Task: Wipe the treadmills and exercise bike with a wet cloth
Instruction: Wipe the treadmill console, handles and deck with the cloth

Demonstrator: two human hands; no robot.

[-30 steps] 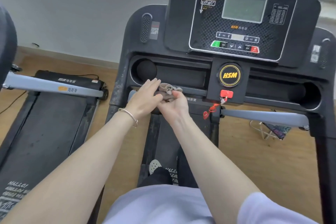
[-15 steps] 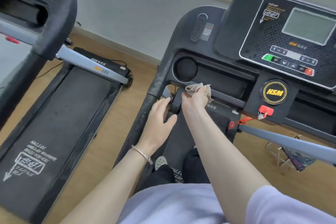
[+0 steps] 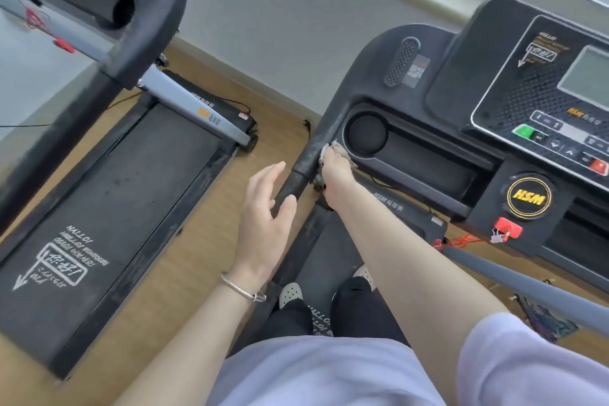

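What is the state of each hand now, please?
Left hand: open, holds nothing.
Right hand: grips the cloth against the treadmill handrail.

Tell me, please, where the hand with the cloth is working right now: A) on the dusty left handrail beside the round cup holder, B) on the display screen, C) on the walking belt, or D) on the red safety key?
A: the right hand presses the cloth against the dusty handrail just left of the cup holder, while the left hand hovers open nearby.
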